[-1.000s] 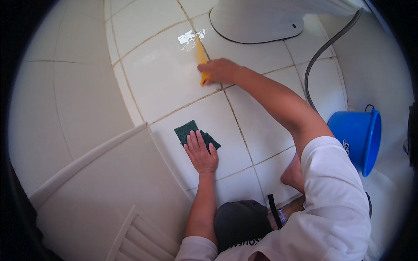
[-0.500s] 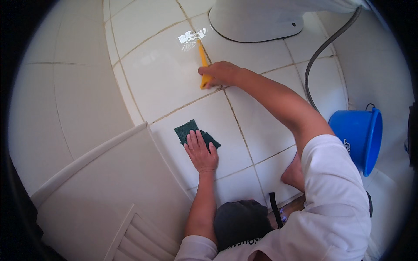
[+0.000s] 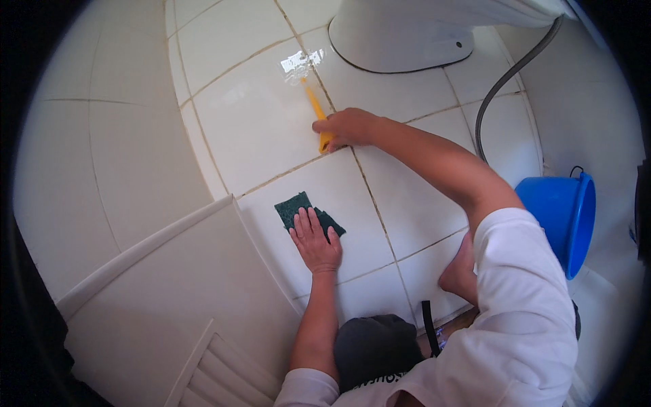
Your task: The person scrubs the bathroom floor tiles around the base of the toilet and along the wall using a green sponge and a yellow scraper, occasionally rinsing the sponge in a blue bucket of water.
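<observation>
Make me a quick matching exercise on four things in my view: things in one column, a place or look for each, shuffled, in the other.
Things:
1. scouring pad
2. yellow tool
3. bucket
4. hose

Place or look:
A. blue
B. in the right hand
C. grey and curved
D. under the left hand

Pairs: 1-D, 2-B, 3-A, 4-C

From far away, I am seeing a dark green scouring pad and a bright yellow handle. The floor tiles are shining white, and brown grout lines are making a pattern of squares. The toilet base is looking white, with a thin black line running along its bottom edge. I am also spotting a bright blue bucket, a grey hose, a white shirt and dark grey cloth.
</observation>
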A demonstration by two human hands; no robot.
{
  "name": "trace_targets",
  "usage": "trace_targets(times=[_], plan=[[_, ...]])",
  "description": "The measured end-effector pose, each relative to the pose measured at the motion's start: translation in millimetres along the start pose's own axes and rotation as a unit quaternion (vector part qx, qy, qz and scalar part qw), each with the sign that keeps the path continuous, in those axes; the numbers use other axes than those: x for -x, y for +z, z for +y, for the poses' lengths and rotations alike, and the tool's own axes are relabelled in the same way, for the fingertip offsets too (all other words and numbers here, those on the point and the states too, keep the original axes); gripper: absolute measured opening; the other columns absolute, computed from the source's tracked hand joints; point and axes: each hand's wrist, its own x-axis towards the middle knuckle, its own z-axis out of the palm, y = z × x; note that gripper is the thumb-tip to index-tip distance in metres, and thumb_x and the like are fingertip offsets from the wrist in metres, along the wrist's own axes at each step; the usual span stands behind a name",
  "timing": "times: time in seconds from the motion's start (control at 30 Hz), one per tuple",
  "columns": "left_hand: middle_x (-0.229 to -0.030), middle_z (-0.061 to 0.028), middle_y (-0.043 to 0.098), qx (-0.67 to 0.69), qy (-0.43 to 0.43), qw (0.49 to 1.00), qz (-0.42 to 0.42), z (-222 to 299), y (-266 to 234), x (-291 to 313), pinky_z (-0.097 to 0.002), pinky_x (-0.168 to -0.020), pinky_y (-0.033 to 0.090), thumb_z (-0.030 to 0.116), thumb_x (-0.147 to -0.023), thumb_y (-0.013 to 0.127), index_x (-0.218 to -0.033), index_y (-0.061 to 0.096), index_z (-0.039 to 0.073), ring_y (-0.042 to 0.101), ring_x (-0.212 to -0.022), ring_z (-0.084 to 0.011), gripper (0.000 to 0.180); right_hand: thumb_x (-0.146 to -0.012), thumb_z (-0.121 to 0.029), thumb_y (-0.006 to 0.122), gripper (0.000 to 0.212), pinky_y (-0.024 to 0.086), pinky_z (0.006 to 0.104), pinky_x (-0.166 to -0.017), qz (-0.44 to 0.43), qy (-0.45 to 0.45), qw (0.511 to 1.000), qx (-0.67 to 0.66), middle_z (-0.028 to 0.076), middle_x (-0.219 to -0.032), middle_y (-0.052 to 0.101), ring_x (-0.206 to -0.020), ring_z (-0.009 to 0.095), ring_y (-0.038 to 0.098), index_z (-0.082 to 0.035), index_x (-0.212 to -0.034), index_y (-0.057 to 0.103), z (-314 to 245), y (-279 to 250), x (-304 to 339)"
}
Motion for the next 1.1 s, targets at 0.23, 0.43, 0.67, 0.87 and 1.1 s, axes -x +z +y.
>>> trace_targets(times=[0.23, 0.43, 0.67, 0.87, 1.1], plan=[[-0.148, -0.0151, 0.027, -0.003, 0.008, 1.0, 0.007, 1.3, 0.2, -3.7, -0.0491, -0.112, 0.012, 0.028, -0.085, 0.046, -0.142, 0.029, 0.004, 0.021, -0.138, -0.0322, 0.063, -0.076, -0.032, 0.07, 0.039, 0.047, 0.0449, -0.071, -0.018, -0.04, 0.999, 0.011, 0.013, -0.086, 0.063, -0.086, 0.035, 0.062, -0.013, -0.102, 0.047, 0.1, 6.7, 5.8], [-0.148, -0.0149, 0.026, -0.004, 0.012, 1.0, 0.008, 2.4, 1.4, 0.2, -0.0495, -0.112, 0.011, 0.028, -0.085, 0.045, -0.142, 0.028, 0.004, 0.021, -0.138, -0.0317, 0.064, -0.074, -0.031, 0.071, 0.039, 0.047, 0.0434, -0.071, -0.025, -0.001, 0.999, 0.024, 0.013, -0.086, 0.063, -0.085, 0.034, 0.062, -0.012, -0.1, 0.048, 1.1, -6.8, -7.4], [-0.149, -0.0143, 0.025, -0.007, 0.008, 1.0, -0.006, 1.9, 2.2, 1.7, -0.0496, -0.112, 0.01, 0.029, -0.085, 0.045, -0.142, 0.028, 0.005, 0.02, -0.138, -0.0314, 0.064, -0.074, -0.029, 0.072, 0.039, 0.047, 0.0434, -0.071, -0.021, 0.001, 0.999, 0.028, 0.013, -0.087, 0.062, -0.086, 0.033, 0.062, -0.012, -0.1, 0.049, -0.6, -0.4, -4.5], [-0.149, -0.0141, 0.025, 0.003, 0.008, 1.0, -0.001, 1.4, 3.9, 0.5, -0.0496, -0.112, 0.011, 0.029, -0.085, 0.045, -0.142, 0.028, 0.006, 0.02, -0.138, -0.0311, 0.064, -0.074, -0.029, 0.072, 0.042, 0.047, 0.0427, -0.071, 0.013, 0.001, 1.0, -0.004, 0.014, -0.087, 0.062, -0.084, 0.034, 0.062, -0.01, -0.103, 0.049, -3.1, -4.6, 10.9], [-0.148, -0.0121, 0.027, -0.012, -0.007, 1.0, 0.019, 6.2, 3.9, -0.1, -0.0466, -0.111, 0.014, 0.03, -0.084, 0.048, -0.143, 0.028, 0.007, 0.024, -0.136, -0.0295, 0.067, -0.084, -0.031, 0.066, 0.041, 0.049, 0.0325, -0.063, 0.335, 0.233, 0.88, -0.245, 0.013, -0.079, 0.063, -0.067, 0.024, 0.062, -0.009, -0.113, 0.047, 13.8, 5.9, 117.8]])
